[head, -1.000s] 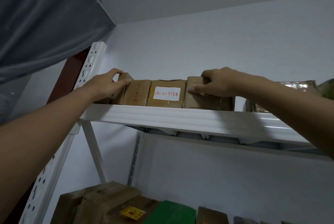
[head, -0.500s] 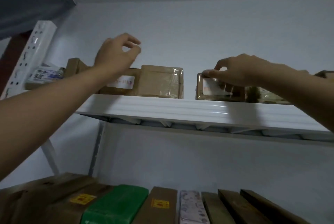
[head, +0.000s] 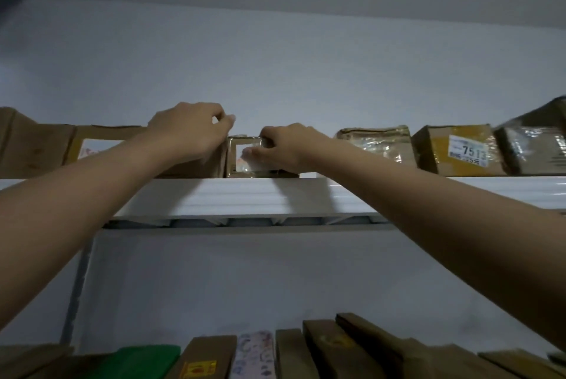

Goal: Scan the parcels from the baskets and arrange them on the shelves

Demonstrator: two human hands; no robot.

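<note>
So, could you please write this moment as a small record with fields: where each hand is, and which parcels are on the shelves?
place: white top shelf, seen from below
right hand: pinches the small taped parcel, thumb on its front
left hand: over the top of the brown parcel just beside it; grip unclear
further right: shiny wrapped parcel, then parcel labelled 7513
lower shelf: green parcel and patterned parcel among brown ones
</note>
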